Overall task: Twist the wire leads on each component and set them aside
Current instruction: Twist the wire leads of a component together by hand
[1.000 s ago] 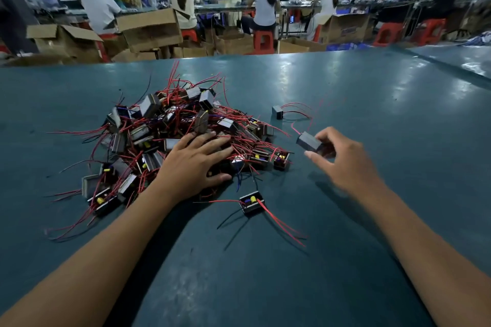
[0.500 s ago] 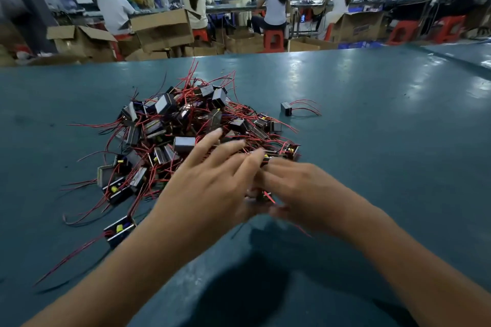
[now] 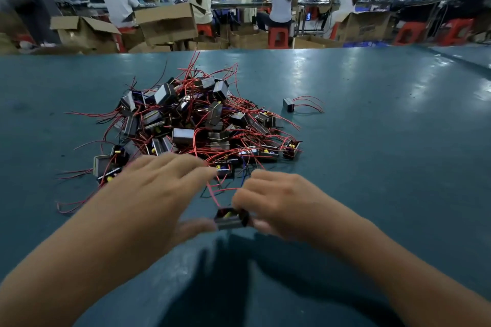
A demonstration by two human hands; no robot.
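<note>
The table (image 3: 372, 167) is wearing a smooth teal covering, half glossy, and it is giving back pale patches of light on the far part. The components in the pile (image 3: 202, 125) are showing dull grey metal faces and dark casings, probably plastic, with small yellow parts inside. Their wire leads (image 3: 265, 119) are looking like thin red plastic insulation, a little shiny; a few are dark. The component (image 3: 230, 219) near the fingers (image 3: 240, 200) is looking matt and blurred. The boxes (image 3: 167, 22) behind are showing plain brown cardboard, matt. The stools (image 3: 277, 36) are appearing as red plastic.
</note>
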